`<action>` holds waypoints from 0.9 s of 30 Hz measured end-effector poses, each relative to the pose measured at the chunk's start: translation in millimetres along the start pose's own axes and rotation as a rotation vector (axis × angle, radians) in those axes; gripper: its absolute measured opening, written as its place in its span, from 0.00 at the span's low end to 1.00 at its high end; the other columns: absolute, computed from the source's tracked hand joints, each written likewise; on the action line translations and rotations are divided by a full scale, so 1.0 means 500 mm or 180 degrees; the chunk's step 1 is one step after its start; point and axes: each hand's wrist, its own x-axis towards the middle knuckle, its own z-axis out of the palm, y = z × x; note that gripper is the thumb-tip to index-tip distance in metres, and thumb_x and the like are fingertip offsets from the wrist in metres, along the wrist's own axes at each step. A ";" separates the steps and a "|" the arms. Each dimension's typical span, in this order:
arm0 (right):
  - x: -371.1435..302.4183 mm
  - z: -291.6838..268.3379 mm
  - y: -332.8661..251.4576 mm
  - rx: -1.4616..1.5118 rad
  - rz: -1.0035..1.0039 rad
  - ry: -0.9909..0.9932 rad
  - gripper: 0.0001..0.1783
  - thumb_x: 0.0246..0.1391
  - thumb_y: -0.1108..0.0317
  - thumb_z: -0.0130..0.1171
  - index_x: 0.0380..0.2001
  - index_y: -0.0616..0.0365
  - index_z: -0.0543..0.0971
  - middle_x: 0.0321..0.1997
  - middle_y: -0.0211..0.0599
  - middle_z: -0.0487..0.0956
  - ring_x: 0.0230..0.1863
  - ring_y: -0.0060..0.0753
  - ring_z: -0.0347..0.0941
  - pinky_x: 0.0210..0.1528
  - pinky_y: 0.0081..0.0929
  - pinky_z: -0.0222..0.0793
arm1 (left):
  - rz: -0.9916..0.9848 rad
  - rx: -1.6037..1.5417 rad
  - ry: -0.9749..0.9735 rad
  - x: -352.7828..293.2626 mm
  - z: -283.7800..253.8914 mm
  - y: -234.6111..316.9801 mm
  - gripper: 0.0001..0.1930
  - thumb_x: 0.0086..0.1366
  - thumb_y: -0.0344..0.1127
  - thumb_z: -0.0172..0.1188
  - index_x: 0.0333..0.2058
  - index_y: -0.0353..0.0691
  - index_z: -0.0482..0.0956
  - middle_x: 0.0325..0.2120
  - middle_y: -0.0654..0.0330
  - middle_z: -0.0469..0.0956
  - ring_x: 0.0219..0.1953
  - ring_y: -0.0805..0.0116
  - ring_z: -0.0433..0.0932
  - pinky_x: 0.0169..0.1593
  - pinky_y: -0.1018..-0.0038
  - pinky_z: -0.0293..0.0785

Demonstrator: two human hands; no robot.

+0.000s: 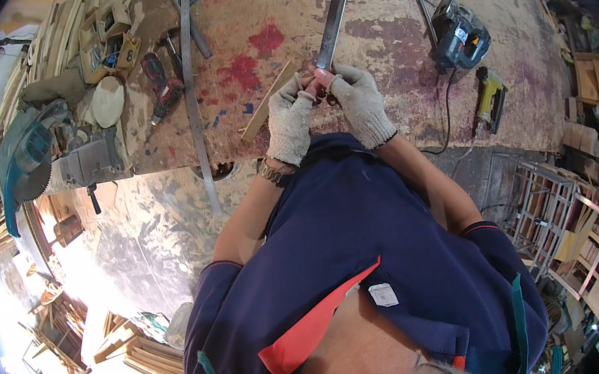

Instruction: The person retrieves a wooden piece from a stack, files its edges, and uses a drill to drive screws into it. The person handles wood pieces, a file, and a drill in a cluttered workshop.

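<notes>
Gloved hands (288,122) (359,102) — both curled — touch a metal bar (335,13).

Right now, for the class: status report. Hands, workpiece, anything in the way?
Left hand and right hand: fingers at near end of metal bar, exact grip unclear. Bar runs off upper frame edge. Wooden strip close beside left hand.

No lettering can be read (the white label (383,295) on the navy shirt (334,220) is too blurred).
</notes>
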 end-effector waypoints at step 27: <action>0.063 -0.241 0.197 -0.1533 0.0539 0.0711 0.20 0.59 0.55 0.68 0.22 0.59 0.81 0.18 0.20 0.67 0.22 0.17 0.58 0.26 0.26 0.54 | 0.0731 0.4507 0.0846 0.109 -0.189 -0.151 0.30 0.56 0.49 0.70 0.52 0.39 0.73 0.48 0.49 0.74 0.54 0.45 0.73 0.56 0.51 0.68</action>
